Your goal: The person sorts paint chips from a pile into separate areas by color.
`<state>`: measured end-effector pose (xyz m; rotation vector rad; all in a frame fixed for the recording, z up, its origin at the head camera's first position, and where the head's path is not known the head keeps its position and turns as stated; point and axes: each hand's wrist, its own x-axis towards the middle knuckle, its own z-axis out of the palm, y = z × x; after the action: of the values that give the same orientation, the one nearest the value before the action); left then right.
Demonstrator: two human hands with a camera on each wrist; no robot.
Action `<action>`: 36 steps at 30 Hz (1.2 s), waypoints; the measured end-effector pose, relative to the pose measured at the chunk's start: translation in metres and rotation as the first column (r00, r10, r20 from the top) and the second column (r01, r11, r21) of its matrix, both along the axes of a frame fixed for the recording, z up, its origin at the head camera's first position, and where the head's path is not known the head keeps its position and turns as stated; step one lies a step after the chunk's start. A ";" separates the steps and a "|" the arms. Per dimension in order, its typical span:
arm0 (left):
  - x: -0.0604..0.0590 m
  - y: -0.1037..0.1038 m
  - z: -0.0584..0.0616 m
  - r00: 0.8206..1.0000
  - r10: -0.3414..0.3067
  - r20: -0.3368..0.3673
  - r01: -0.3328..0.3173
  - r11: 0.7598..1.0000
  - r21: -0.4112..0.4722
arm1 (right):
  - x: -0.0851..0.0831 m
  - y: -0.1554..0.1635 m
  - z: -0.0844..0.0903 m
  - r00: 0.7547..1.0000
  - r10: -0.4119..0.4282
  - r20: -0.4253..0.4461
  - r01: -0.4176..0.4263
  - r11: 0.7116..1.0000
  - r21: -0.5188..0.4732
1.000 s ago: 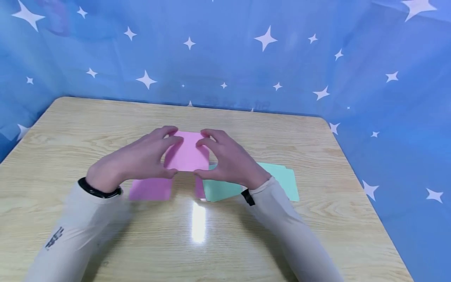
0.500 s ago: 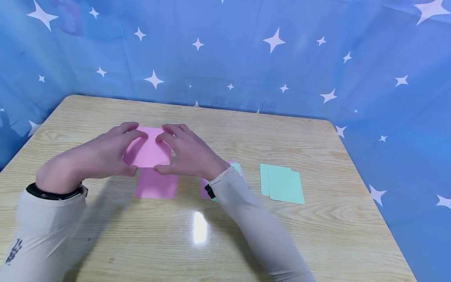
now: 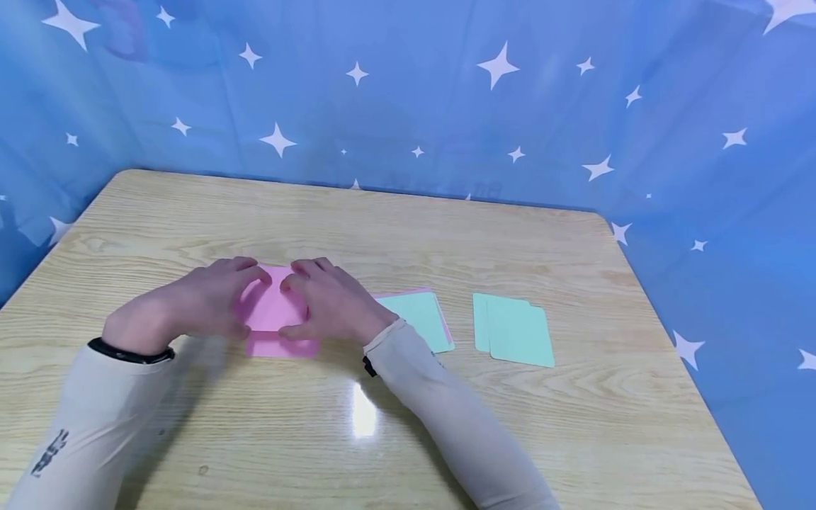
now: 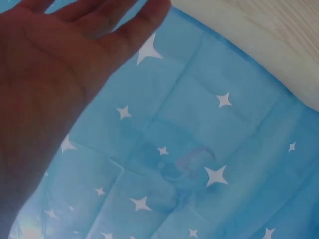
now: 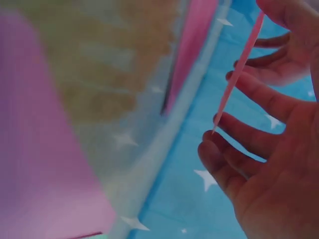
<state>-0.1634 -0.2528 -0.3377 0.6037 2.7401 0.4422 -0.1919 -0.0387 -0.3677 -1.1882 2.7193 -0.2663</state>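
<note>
My left hand [image 3: 247, 301] and right hand [image 3: 293, 303] hold one pink card [image 3: 270, 312] between them, fingers on its far edge and thumbs on its near edge. It hovers low over a second pink card [image 3: 283, 348] lying flat on the wooden table [image 3: 408, 234]. In the right wrist view the held pink card [image 5: 239, 69] shows edge-on between the thumb and fingers of my right hand [image 5: 249, 99], and a pink card [image 5: 45, 149] fills the left side. The left wrist view shows only my left hand [image 4: 60, 55] from the palm side; the card is hidden there.
A teal card [image 3: 417, 319] lies on a pink one just right of my right wrist. Two overlapping teal cards [image 3: 513, 329] lie farther right. A blue star-patterned cloth [image 3: 408, 106] walls in the table at the back and sides.
Both hands carried the pink card leftward and then down, close over the pink card on the table. My right forearm no longer covers the teal card.
</note>
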 end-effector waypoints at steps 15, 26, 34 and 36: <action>0.000 0.015 -0.016 0.999 -0.002 0.045 0.005 0.999 -0.050 | 0.005 -0.002 -0.006 0.998 0.015 0.059 -0.020 0.995 0.097; 0.002 0.019 -0.017 0.999 0.012 0.034 -0.010 0.997 -0.074 | 0.005 0.002 -0.006 0.995 0.011 0.099 -0.021 0.994 0.104; 0.002 0.029 0.003 0.999 0.026 -0.018 -0.027 0.998 -0.061 | 0.001 0.024 0.017 0.995 -0.010 0.100 0.004 0.998 0.063; 0.002 0.034 0.010 0.999 0.034 -0.036 -0.036 0.998 -0.048 | -0.001 0.034 0.026 0.996 -0.030 0.087 0.025 0.998 0.052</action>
<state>-0.1615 -0.2185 -0.3278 0.5571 2.7899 0.3756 -0.1928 -0.0045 -0.3420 -1.1000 2.6523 -0.2446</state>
